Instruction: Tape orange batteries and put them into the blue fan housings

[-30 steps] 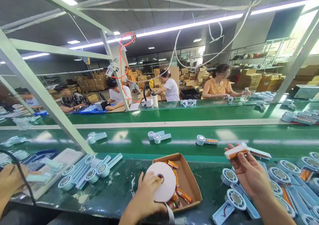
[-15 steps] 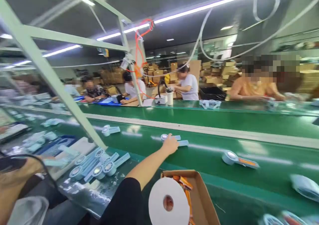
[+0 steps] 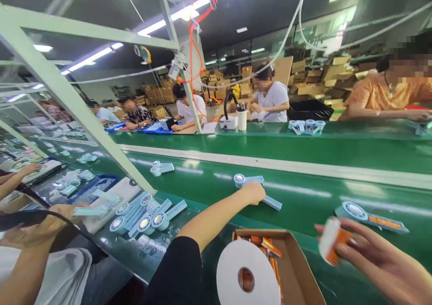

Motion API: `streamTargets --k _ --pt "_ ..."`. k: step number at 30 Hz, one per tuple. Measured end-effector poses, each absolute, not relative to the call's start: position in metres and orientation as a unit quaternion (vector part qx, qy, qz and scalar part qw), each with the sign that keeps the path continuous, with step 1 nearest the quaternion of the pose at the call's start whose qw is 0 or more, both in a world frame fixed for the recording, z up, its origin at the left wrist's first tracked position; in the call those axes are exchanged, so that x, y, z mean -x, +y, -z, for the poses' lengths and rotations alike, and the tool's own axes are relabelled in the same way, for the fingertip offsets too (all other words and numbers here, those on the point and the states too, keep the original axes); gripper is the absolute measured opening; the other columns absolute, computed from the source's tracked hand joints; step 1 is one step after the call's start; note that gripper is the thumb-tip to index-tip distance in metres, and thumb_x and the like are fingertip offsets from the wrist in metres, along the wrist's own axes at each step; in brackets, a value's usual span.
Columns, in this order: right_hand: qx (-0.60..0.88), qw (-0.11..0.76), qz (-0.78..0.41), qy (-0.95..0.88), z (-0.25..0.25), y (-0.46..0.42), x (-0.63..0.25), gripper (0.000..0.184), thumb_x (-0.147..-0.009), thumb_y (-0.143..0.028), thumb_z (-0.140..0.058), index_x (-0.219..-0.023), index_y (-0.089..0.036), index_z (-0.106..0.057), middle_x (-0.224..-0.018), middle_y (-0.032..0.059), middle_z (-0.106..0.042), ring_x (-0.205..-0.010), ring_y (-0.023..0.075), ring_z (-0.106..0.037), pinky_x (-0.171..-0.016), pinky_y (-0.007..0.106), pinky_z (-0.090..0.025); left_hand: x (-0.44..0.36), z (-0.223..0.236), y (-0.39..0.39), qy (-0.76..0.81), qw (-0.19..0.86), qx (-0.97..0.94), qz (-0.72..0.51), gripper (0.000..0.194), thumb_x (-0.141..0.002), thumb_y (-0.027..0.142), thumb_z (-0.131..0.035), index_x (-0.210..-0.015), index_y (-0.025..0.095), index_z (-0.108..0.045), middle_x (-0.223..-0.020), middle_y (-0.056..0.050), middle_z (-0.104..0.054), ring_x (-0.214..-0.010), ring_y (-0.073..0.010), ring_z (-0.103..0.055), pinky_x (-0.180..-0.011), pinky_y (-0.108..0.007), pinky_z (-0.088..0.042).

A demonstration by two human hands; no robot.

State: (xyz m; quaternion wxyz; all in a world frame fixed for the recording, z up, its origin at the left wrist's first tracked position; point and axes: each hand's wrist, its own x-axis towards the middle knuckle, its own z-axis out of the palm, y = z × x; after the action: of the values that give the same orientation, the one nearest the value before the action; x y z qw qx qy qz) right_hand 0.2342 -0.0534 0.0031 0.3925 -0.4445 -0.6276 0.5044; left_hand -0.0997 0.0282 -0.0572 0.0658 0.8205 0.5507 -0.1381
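Observation:
My left hand (image 3: 254, 193) reaches over the green belt, its fingers closed around a light blue fan casing (image 3: 272, 203); the handle sticks out to the right and the rest is hidden under my hand. Just behind it lies another blue fan casing (image 3: 239, 180) with a round head. My right hand (image 3: 374, 251), in at the right edge, pinches a small orange-and-white piece (image 3: 330, 242), blurred, which looks like a battery pack. Beyond it a blue fan casing (image 3: 353, 210) lies on the belt with an orange piece in its handle.
A cardboard box (image 3: 297, 264) with orange pieces stands in front of me, partly behind a white roll (image 3: 232, 269). Several fan casings (image 3: 145, 223) are piled at the left. A slanted metal post (image 3: 84, 120) rises there. A co-worker's hands (image 3: 54, 222) work at the far left.
My right hand has come into view with the orange-and-white piece. My left hand has drawn the nearer fan casing apart from the one behind it. The view has shifted.

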Motion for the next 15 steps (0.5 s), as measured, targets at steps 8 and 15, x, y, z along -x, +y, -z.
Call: streamTargets --k 8,15 --pt "0.376 0.363 -0.493 -0.695 -0.01 -0.003 -0.157 0.05 -0.073 -0.054 -0.083 -0.111 -0.023 -0.075 -0.087 0.0069 -0.083 -0.076 0.0253 -0.078 -0.075 0.037 -0.065 0.104 0.039 0.038 0.565 0.189 -0.803 0.008 0.025 -0.102 0.04 -0.068 -0.114 0.018 -0.071 -0.121 -0.008 -0.072 -0.107 -0.0206 -0.07 -0.097 -0.043 -0.061" --pt "0.376 0.169 -0.293 -0.862 0.019 0.036 -0.131 0.036 -0.102 -0.024 -0.052 -0.137 -0.018 -0.061 -0.103 0.0063 -0.083 -0.094 0.0183 -0.079 -0.091 0.03 -0.06 0.099 0.038 0.04 0.598 0.238 -0.759 -0.104 0.034 -0.104 0.043 -0.064 -0.126 0.017 -0.067 -0.123 -0.009 -0.071 -0.109 -0.0224 -0.07 -0.098 -0.047 -0.06"
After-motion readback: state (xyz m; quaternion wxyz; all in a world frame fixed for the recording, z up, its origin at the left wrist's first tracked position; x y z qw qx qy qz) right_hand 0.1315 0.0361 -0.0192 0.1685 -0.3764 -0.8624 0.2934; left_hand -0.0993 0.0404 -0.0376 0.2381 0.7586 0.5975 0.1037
